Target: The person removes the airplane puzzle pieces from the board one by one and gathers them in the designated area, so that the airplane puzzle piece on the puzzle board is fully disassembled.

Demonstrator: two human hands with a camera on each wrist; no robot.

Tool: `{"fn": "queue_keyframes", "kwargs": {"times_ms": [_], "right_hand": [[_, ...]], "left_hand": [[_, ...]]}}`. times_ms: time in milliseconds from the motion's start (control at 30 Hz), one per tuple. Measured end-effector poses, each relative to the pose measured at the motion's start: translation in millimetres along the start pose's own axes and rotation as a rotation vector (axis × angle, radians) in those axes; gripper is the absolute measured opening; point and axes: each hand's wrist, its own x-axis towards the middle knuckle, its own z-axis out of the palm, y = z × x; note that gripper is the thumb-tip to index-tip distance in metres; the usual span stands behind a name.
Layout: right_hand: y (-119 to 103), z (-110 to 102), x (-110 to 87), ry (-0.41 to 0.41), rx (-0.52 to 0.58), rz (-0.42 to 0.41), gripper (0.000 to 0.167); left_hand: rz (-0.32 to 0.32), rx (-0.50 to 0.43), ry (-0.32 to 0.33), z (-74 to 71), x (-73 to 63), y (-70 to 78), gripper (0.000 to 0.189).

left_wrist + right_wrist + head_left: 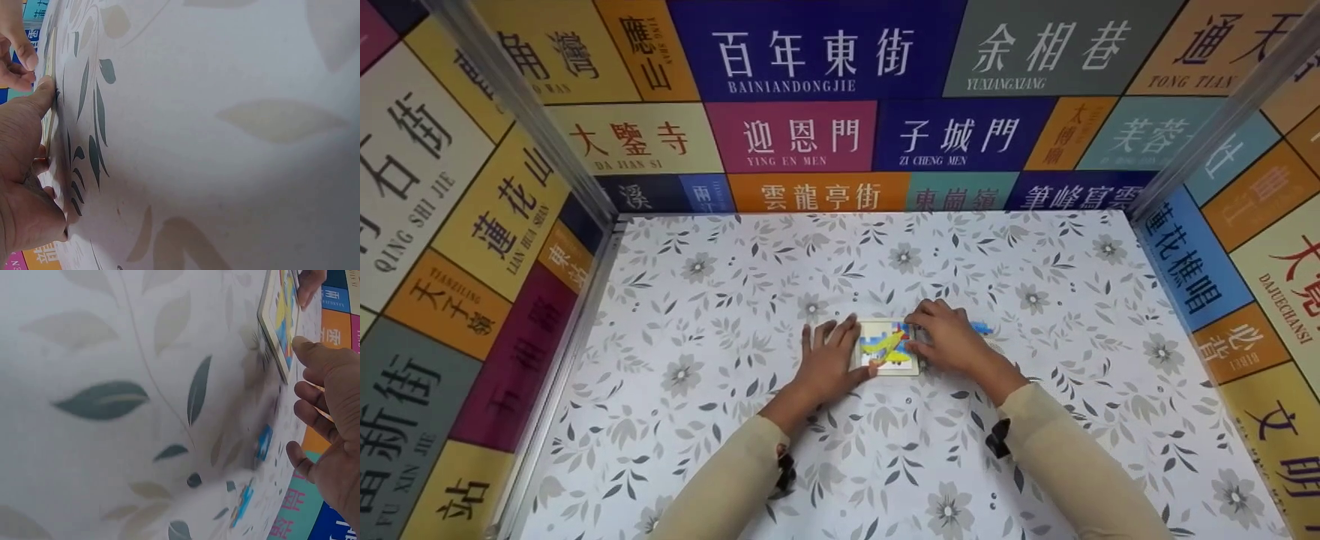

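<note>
A small flat jigsaw puzzle board (889,370) with a pale frame and a yellow, blue and red picture lies on the table. My left hand (829,363) holds its left side, thumb at the near edge and fingers by the far left corner. Over the right side is my right hand (951,339), its thumb and index finger touching the board with a gap between them. In the right wrist view, the right thumb (309,351) rests at the board, while the other fingers are loosely bent. The left hand (25,140) partly hides the board in its wrist view.
Loose blue puzzle pieces (982,328) lie right of the board beyond the right hand; one piece (263,442) is nearer the board, another piece (242,505) farther off. A floral cloth (720,420) covers the table. Panels with lettering (802,135) enclose the back and sides.
</note>
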Motion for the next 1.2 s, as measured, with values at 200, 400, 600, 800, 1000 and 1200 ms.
{"fn": "queue_keyframes", "kwargs": {"times_ms": [200, 400, 600, 800, 1000, 1200], "right_hand": [[-6, 8, 7.8, -0.017, -0.021, 0.017, 0.036], [-7, 10, 12.5, -0.035, -0.015, 0.055, 0.032], [-10, 10, 15.9, -0.054, -0.006, 0.083, 0.028], [-11, 11, 17.4, -0.043, 0.0, 0.083, 0.025], [-14, 11, 18.3, -0.016, -0.013, 0.056, 0.023], [-17, 10, 19.2, -0.022, -0.05, 0.062, 0.024]], "left_hand": [[-0.003, 0.001, -0.004, 0.3, 0.8, -1.4, 0.086], [-0.009, -0.004, -0.012, 1.4, 1.0, -2.2, 0.086], [-0.013, -0.01, -0.019, 1.1, 1.1, -1.9, 0.085], [-0.01, -0.01, -0.009, 0.9, 0.0, -1.0, 0.084], [0.006, 0.005, 0.007, 0.8, -1.9, -0.6, 0.083], [0.001, 0.014, 0.007, 0.8, -0.6, -1.6, 0.085]]}}
